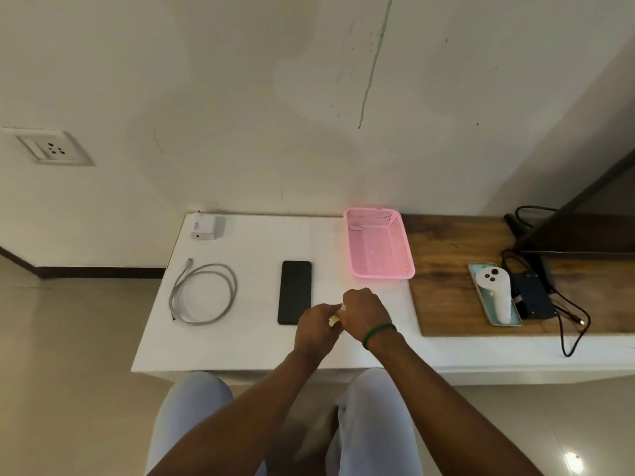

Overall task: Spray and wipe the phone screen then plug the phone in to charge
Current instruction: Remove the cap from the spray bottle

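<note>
Our hands meet near the bench's front edge: left hand (318, 327) and right hand (365, 312) both curl their fingers round a small pale thing (334, 319), too hidden to name. The phone (294, 292) lies flat mid-bench, just left of them. Cable (202, 293) coiled near the left edge, charger (203, 227) at the back-left corner.

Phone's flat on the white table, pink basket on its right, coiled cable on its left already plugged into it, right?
Not plugged in: the head view shows the coiled cable lying apart from the phone, both ends free. The white table and pink basket are as stated.
</note>
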